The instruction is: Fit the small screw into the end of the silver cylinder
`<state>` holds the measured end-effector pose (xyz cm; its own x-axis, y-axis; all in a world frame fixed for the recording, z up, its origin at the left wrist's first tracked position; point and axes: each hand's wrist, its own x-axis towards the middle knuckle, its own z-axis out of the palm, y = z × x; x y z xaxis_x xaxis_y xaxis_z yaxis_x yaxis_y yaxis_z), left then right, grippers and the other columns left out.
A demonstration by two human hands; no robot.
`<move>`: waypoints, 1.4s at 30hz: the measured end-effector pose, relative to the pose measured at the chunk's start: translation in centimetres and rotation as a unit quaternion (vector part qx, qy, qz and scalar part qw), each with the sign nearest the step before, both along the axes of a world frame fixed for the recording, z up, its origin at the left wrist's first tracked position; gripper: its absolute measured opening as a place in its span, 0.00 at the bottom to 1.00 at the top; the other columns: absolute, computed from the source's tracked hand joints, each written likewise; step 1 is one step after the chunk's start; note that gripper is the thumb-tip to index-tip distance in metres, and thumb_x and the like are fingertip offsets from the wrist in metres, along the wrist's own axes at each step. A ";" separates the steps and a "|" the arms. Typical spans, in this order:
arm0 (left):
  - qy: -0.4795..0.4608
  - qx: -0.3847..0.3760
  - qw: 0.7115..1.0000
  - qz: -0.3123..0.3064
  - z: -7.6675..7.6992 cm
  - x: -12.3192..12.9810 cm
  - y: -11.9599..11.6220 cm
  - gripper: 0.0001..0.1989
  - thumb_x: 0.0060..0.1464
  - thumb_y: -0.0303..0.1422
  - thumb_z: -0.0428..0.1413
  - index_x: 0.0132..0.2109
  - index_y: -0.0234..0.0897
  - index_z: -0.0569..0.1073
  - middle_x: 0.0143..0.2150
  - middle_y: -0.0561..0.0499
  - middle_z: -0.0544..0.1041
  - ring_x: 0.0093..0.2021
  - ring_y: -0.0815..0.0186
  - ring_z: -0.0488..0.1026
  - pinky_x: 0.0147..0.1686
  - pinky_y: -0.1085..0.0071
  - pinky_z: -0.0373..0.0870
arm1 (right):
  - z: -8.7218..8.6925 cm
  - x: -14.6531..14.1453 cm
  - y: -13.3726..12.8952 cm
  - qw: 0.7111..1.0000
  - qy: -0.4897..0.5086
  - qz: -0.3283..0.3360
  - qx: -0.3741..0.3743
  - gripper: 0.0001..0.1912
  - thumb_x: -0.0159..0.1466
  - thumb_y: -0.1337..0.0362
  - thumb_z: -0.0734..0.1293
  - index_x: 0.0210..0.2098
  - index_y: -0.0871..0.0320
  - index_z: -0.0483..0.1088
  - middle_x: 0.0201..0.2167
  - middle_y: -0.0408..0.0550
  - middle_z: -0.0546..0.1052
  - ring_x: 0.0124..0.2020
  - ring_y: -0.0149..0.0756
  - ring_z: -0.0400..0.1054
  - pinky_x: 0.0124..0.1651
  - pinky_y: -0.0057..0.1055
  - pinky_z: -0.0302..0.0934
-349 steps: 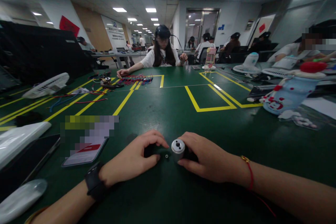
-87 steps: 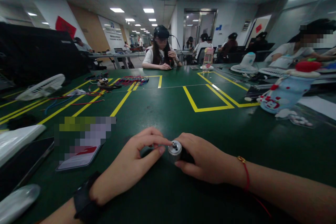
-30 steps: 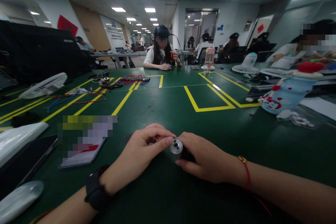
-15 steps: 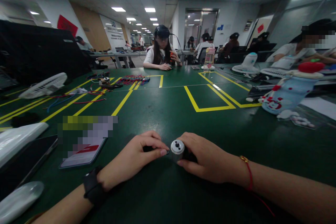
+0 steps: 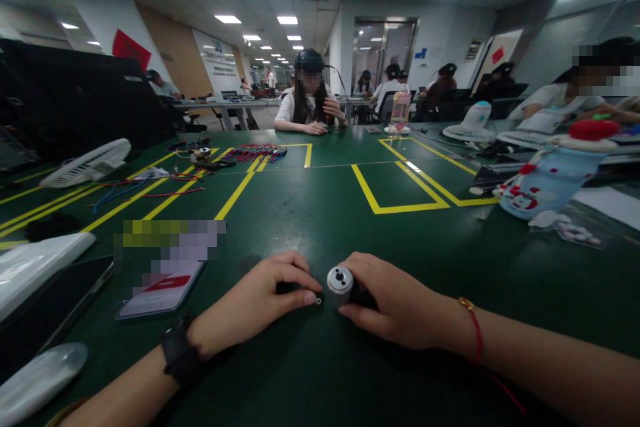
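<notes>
My right hand (image 5: 375,297) is wrapped round a silver cylindrical motor (image 5: 340,279) from its right side. The motor stands upright, its round end face with dark holes turned up toward me. Just left of it, my left hand (image 5: 280,290) has its thumb and index finger closed in a pinch. A tiny ring-shaped metal piece (image 5: 319,301) shows at the tips of those fingers, apart from the motor. How firmly the fingertips grip it is hard to see.
On the green table (image 5: 280,213) with yellow tape, a pixelated card (image 5: 165,290), a mouse (image 5: 45,380) and a white fan (image 5: 87,163) lie left. Wires (image 5: 257,152) lie farther back. A blue bottle (image 5: 545,177) stands right. A person (image 5: 310,93) sits opposite.
The tiny ring now shows more fully, slightly lower below my left fingertips. My right hand keeps the motor in the same place. The view has shifted slightly.
</notes>
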<state>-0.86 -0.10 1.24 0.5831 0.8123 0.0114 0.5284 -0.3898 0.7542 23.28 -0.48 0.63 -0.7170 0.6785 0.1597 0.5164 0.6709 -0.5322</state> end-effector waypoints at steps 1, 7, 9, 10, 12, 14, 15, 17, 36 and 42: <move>-0.004 0.000 1.000 0.009 0.0 0.0 0.0 0.08 0.59 0.34 0.55 0.41 0.43 0.79 0.43 0.51 0.75 0.44 0.62 0.72 0.46 0.66 0.66 | 0.0 0.0 0.0 1.000 0.001 0.002 0.001 0.14 0.61 0.64 0.67 0.45 0.59 0.66 0.40 0.51 0.70 0.38 0.39 0.62 0.42 0.37 0.58; -0.058 -0.049 0.988 0.136 0.0 -0.1 0.3 0.12 0.61 0.38 0.51 0.47 0.41 0.76 0.41 0.51 0.78 0.43 0.61 0.73 0.43 0.66 0.67 | 0.1 0.0 0.0 1.000 0.005 0.002 -0.004 0.14 0.61 0.64 0.67 0.46 0.59 0.66 0.40 0.51 0.70 0.38 0.39 0.62 0.42 0.37 0.58; -0.077 -0.063 0.981 0.168 -0.1 -0.2 0.3 0.13 0.60 0.38 0.51 0.48 0.41 0.75 0.39 0.52 0.77 0.41 0.61 0.74 0.41 0.67 0.68 | 0.2 0.0 0.0 1.000 0.006 0.001 -0.006 0.13 0.61 0.64 0.67 0.45 0.59 0.66 0.40 0.51 0.70 0.38 0.39 0.62 0.42 0.37 0.58; -0.085 -0.065 0.979 0.176 -0.1 -0.3 0.4 0.13 0.60 0.38 0.52 0.48 0.41 0.75 0.37 0.52 0.77 0.40 0.62 0.74 0.40 0.68 0.67 | 0.3 0.0 0.0 1.000 0.005 0.000 -0.006 0.13 0.61 0.64 0.67 0.45 0.59 0.66 0.40 0.51 0.70 0.38 0.39 0.62 0.42 0.36 0.58; -0.097 -0.065 0.977 0.181 -0.2 -0.4 0.4 0.13 0.60 0.38 0.52 0.48 0.41 0.75 0.36 0.52 0.77 0.40 0.62 0.74 0.40 0.68 0.67 | 0.3 0.0 0.0 1.000 0.005 -0.001 -0.008 0.13 0.61 0.65 0.67 0.45 0.59 0.66 0.40 0.51 0.70 0.38 0.39 0.62 0.42 0.36 0.58; -0.103 -0.069 0.976 0.182 -0.2 -0.5 0.4 0.13 0.59 0.38 0.52 0.47 0.41 0.75 0.37 0.52 0.77 0.39 0.62 0.73 0.40 0.68 0.67 | 0.3 0.0 0.0 1.000 0.004 0.000 -0.008 0.13 0.61 0.65 0.67 0.45 0.59 0.65 0.39 0.50 0.70 0.37 0.38 0.62 0.42 0.36 0.58; -0.105 -0.069 0.975 0.182 -0.3 -0.5 0.4 0.12 0.59 0.37 0.52 0.47 0.41 0.75 0.37 0.52 0.77 0.40 0.62 0.73 0.40 0.68 0.67 | 0.3 0.0 0.0 1.000 0.003 0.001 -0.008 0.13 0.60 0.65 0.67 0.44 0.59 0.65 0.39 0.50 0.70 0.37 0.38 0.62 0.42 0.36 0.58; -0.106 -0.067 0.975 0.183 -0.3 -0.5 0.4 0.12 0.59 0.37 0.52 0.46 0.40 0.76 0.36 0.52 0.77 0.39 0.62 0.73 0.41 0.67 0.67 | 0.3 0.0 0.0 1.000 0.004 0.001 -0.007 0.13 0.60 0.65 0.67 0.44 0.59 0.65 0.39 0.50 0.70 0.37 0.38 0.62 0.41 0.36 0.58; -0.048 -0.020 0.993 0.104 -0.7 -0.4 0.3 0.09 0.60 0.30 0.50 0.44 0.40 0.75 0.40 0.51 0.76 0.42 0.62 0.73 0.43 0.65 0.68 | -0.1 0.2 0.0 0.999 0.036 0.001 -0.016 0.19 0.58 0.64 0.69 0.48 0.58 0.65 0.43 0.49 0.70 0.41 0.38 0.63 0.46 0.35 0.59; 0.005 0.048 0.999 0.024 -0.5 -0.2 -0.2 0.10 0.54 0.22 0.53 0.38 0.39 0.75 0.43 0.52 0.74 0.44 0.63 0.71 0.46 0.66 0.66 | -0.2 0.1 0.0 1.000 0.018 -0.003 -0.004 0.14 0.61 0.64 0.67 0.45 0.59 0.66 0.40 0.50 0.70 0.38 0.38 0.62 0.41 0.35 0.58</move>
<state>-1.02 -0.33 0.77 0.5432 0.8354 0.0845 0.5554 -0.4329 0.7100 23.39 -0.45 0.45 -0.7067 0.6842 0.1803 0.5011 0.6638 -0.5552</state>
